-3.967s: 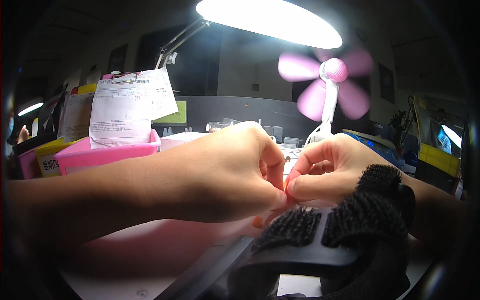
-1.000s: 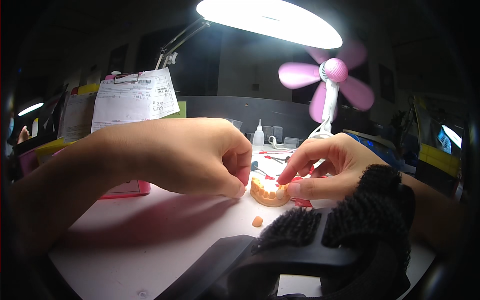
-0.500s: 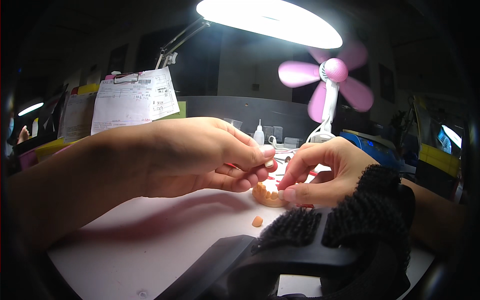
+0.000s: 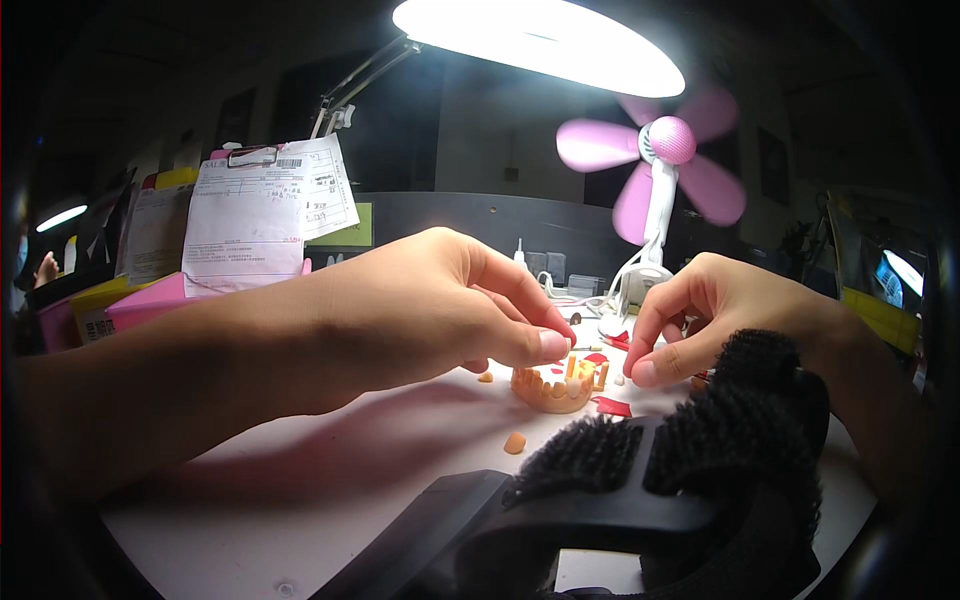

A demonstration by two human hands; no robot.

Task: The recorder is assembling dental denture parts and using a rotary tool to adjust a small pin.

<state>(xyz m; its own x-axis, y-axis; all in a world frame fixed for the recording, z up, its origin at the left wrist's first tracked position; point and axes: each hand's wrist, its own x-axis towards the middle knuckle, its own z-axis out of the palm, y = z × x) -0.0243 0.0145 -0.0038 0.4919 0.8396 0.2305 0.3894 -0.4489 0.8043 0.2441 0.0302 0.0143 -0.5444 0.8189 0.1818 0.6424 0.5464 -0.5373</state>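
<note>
The dental model (image 4: 553, 398) is standing on the table (image 4: 260, 490), a white tooth (image 4: 572, 385) appearing seated and a tan piece (image 4: 514, 443) lying loose in front, while the left hand (image 4: 445, 305) is narrowing above and the right hand (image 4: 722, 310) is curling alongside, either's hold being undeterminable.

Fan blades (image 4: 597, 143) blurred; white bit (image 4: 619, 380) near dental model (image 4: 553, 400) unidentifiably small.

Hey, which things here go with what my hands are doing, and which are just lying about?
Seemingly in use:
- dental model, just below your left hand
- small white piece, by your right hand

Probably just lying about:
- pink fan
- pink bin
- red scrap
</note>
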